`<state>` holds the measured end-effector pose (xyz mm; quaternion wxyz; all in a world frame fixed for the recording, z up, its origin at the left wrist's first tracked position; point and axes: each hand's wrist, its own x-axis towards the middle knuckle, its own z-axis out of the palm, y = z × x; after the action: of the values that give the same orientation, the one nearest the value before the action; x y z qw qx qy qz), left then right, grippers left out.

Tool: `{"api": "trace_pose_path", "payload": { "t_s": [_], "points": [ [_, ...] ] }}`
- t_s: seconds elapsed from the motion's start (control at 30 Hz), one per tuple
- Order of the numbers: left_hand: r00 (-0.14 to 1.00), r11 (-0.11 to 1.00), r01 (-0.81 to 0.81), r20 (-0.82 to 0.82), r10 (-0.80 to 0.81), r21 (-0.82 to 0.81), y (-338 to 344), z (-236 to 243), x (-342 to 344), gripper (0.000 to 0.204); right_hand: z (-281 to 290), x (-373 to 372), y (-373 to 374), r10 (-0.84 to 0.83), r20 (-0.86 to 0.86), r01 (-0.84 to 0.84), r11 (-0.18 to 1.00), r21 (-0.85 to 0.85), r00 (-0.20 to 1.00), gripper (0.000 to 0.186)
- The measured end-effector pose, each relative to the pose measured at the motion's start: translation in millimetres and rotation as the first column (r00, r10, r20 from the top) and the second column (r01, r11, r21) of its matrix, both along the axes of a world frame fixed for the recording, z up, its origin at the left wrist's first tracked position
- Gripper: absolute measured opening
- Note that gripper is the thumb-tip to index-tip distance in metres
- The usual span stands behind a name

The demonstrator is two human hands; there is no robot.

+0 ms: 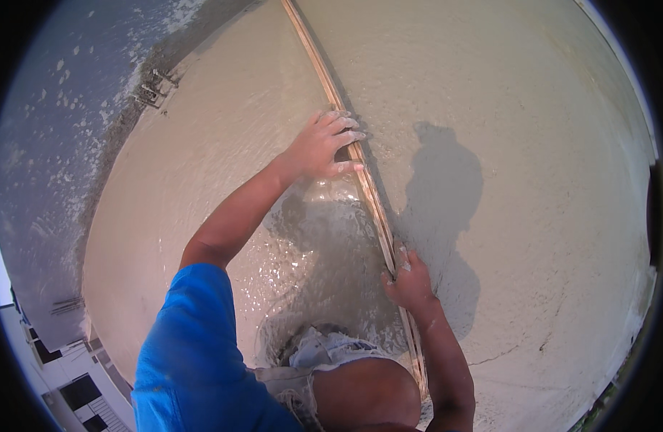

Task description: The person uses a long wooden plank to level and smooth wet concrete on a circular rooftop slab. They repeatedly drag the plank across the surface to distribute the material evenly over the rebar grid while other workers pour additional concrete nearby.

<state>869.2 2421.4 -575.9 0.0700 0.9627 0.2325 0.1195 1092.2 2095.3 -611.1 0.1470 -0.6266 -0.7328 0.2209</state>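
Observation:
A long, narrow wooden board, set on edge, runs from the top of the head view down past my knee, over wet grey-beige concrete. My left hand grips it about midway, fingers across its top and thumb on the near side. Closer to me, my right hand is closed around the same board. Wet cement coats the fingers of both hands. Left of the board, the concrete looks rougher and shines with water; on the right it is smoother.
My bent knee is close beside the board, with wet, churned concrete in front of it. A splattered grey wall or slab borders the concrete on the left. Thin dark bars stick out at that border. A white building shows at lower left.

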Motion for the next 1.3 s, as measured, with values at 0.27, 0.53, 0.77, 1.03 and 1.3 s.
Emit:
{"api": "trace_pose_path", "payload": {
  "t_s": [0.27,0.53,0.77,1.03,1.3],
  "points": [
    [0.972,0.988,0.156,-0.175,-0.157,-0.020,-20.6,-1.2,-61.1,0.077,6.0,-30.1,-49.2,0.026,-0.017,-0.028,0.992,-0.122,1.000,0.078],
    [0.980,0.992,0.100,-0.165,-0.112,-0.076,-96.2,-6.4,-109.1,0.066,11.2,-46.4,-106.4,0.069,-0.046,-0.077,0.970,-0.231,0.997,0.088],
    [0.991,0.996,0.048,-0.120,-0.057,-0.074,-175.6,-2.5,-138.2,0.052,13.0,-50.9,-164.0,0.135,-0.060,-0.144,0.971,-0.191,0.989,0.086],
    [0.946,0.998,-0.029,-0.323,0.011,-0.053,-258.0,-2.9,-178.8,0.054,14.4,-53.9,-217.5,0.230,-0.078,-0.242,0.945,-0.219,0.970,0.086],
    [0.892,0.998,-0.003,-0.451,-0.025,-0.063,-326.2,56.5,-195.4,0.044,44.4,-63.8,-270.1,0.239,-0.087,-0.252,0.948,-0.196,0.967,0.062]
  ]
}}
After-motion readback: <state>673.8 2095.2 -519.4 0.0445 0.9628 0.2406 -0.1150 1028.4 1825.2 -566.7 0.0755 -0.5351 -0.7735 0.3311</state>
